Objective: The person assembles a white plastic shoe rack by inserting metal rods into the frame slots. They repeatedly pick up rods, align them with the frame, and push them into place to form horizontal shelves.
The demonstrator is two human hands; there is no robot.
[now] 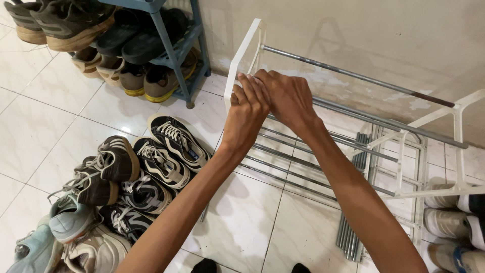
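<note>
Work in hand: a person is putting together a white shoe rack [457, 151], a plastic side frame with metal rods between.
Left hand [246, 114]: fingers curled shut around the edge of the white end frame [242, 55], near its mid-height; thumb hidden behind the other hand.
Right hand [285, 96]: laid just over the left, fingers folded down onto the same frame edge, gripping where a rod meets it. The joint itself is covered, so I cannot tell whether the rod end is seated.
Rack position: standing tilted against the wall, on the tiled floor [252, 227]; top rod [353, 76] runs from the held frame to the far frame on the right.
Lower rods: several already span the frames, lying parallel just under the hands.
Spare rods [353, 222]: a loose bundle on the floor, near the right side, apart from both hands.
Step, as judged: pressing or fitting a rod into the left end frame; rack partly built.
Next move calls for: firm, square pressure at the socket, the frame held steady so fitted rods do not pop out.
Surroundings: pile of sneakers [126, 187] on the floor to the left; blue shelf of shoes [166, 45] behind it.
</note>
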